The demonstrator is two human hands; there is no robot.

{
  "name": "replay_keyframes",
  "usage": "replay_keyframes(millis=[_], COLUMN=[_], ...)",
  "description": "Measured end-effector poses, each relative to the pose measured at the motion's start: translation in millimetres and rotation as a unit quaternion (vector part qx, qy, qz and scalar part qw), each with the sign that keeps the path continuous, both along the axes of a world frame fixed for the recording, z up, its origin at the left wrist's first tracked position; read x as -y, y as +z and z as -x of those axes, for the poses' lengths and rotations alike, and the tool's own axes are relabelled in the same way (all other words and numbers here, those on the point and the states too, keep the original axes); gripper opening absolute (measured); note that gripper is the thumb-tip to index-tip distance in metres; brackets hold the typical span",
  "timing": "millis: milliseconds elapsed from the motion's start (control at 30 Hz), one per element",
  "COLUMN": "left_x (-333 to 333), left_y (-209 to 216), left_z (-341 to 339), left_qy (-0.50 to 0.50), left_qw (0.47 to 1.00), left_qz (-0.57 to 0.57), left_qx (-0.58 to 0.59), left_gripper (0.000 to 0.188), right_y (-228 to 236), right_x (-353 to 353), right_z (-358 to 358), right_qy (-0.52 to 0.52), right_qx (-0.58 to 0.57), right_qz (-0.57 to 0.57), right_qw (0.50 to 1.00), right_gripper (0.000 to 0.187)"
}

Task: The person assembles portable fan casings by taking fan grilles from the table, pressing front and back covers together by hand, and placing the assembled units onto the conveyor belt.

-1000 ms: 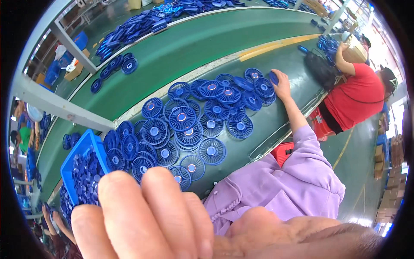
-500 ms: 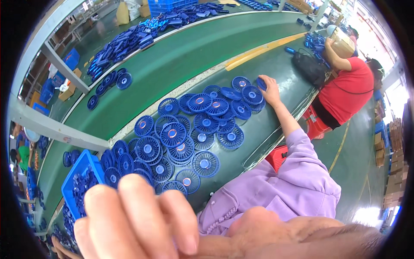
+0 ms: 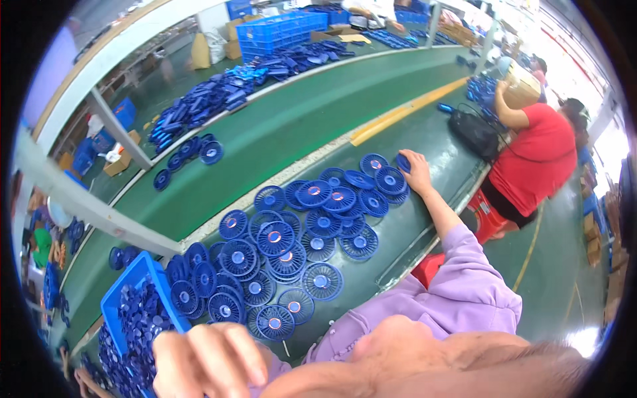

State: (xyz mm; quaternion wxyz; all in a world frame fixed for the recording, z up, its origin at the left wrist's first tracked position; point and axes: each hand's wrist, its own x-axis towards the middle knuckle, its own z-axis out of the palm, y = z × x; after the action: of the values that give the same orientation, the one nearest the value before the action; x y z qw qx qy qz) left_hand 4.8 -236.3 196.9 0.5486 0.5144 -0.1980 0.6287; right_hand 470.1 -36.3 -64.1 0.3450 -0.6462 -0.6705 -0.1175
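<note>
A heap of round blue fan grilles (image 3: 302, 239) lies on the dark green bench in front of me. My right hand (image 3: 419, 171), on a bare forearm below a purple sleeve, reaches to the heap's far right end. Its fingers rest on a small blue grille (image 3: 403, 161); whether they grip it is hidden. My left hand (image 3: 212, 358) is raised close to the camera at the lower left, with its fingers spread and nothing in them. It partly covers a blue crate (image 3: 126, 312) full of small blue parts.
A green conveyor belt (image 3: 279, 139) runs behind the bench, with more blue grilles (image 3: 199, 106) beyond it and blue crates (image 3: 279, 30) at the back. A person in a red shirt (image 3: 537, 159) sits to the right near a black bag (image 3: 474, 132). A grey frame post (image 3: 86, 199) crosses the left.
My left hand has dropped lower in the picture and now covers less of it. My right hand stays at the right end of the heap. The view has shifted, showing more of the belt.
</note>
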Motion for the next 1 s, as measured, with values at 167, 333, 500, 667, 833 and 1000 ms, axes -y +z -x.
replay_keyframes(millis=[167, 333, 500, 667, 833, 1000], left_x=[-45, -78, -95, -94, -93, -90], left_y=[-70, -147, -213, -216, -213, -214], left_z=[12, 34, 33, 29, 30, 38], left_qy=[0.472, 0.675, 0.633, 0.632, 0.629, 0.624], left_qw=[0.867, 0.562, 0.499, 0.484, 0.485, 0.485], left_qz=[0.083, 0.04, 0.067, 0.058, 0.059, 0.075], left_qx=[-0.135, -0.478, -0.588, -0.602, -0.605, -0.607], left_gripper=[0.012, 0.021, 0.034, 0.035, 0.036, 0.036], right_y=[-3, 8, 57, 80, 86, 73], right_x=[16, 7, -36, -115, -223, -310], right_z=[-28, -28, -74, -28, 138, 317], right_qy=[-0.008, 0.068, 0.185, 0.138, 0.216, 0.177], right_qx=[0.015, 0.039, -0.062, -0.096, -0.192, -0.135], right_qz=[-0.001, 0.079, 0.367, 0.189, 0.257, 0.262], right_qw=[1.0, 0.994, 0.91, 0.968, 0.922, 0.939], right_gripper=[0.052, 0.057, 0.056, 0.043, 0.057, 0.078])
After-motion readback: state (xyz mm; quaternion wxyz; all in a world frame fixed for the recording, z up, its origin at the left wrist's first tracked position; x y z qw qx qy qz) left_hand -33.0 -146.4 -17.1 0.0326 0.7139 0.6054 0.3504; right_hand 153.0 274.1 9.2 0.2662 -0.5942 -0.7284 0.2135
